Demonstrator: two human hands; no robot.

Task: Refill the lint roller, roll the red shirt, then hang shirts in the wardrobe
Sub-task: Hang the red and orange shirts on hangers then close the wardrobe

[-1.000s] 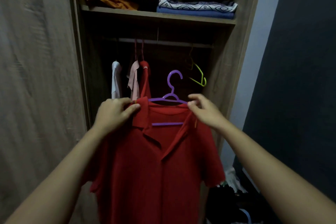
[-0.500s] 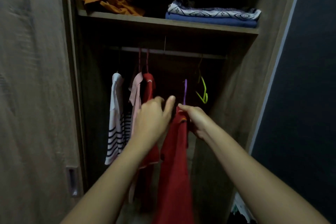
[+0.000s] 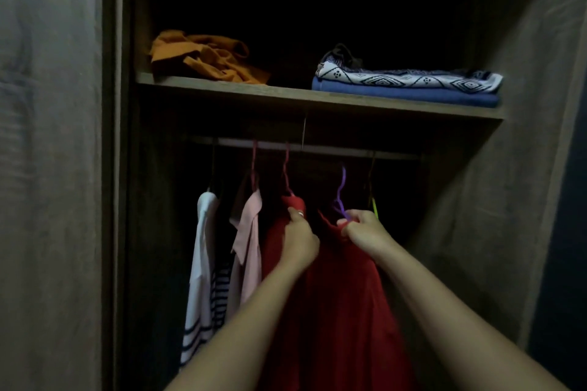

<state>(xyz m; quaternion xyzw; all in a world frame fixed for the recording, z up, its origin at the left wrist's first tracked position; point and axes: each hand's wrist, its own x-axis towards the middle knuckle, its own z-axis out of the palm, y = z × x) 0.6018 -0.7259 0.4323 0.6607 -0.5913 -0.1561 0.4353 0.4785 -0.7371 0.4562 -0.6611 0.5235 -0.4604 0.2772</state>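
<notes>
My right hand point(image 3: 365, 230) is clenching around the bunched neck of the red shirt point(image 3: 343, 311), fingers curling tight over the cloth where the thin purple hanger point(image 3: 340, 192) is rising out of my fist. My left hand point(image 3: 298, 243) is pressing into red cloth just beside it, its back turning toward me and its fingers mostly hiding, so I cannot tell whether it is gripping or only pushing. The shirt is hanging edge-on below both hands inside the wardrobe, a soft matte drape running off the bottom edge. A second red garment point(image 3: 293, 203) is touching my left fingers, and the dimness is blurring where one red ends and the other begins. The purple hook is reaching up close under the hanging rail point(image 3: 317, 149), though I cannot tell if it is catching it. A sliver of yellow-green hanger point(image 3: 374, 208) is showing just right of my right hand. Toward the rail's left end a limp pink shirt point(image 3: 247, 241) and a white shirt with dark stripes point(image 3: 200, 263) are hanging. Above, on the wooden shelf point(image 3: 286, 95), crumpled orange cloth point(image 3: 203, 57) is lying at the left end, and a folded patterned textile point(image 3: 406, 78) is sitting on a folded blue one point(image 3: 403, 98) at the right end. The space behind them is sinking into black.
</notes>
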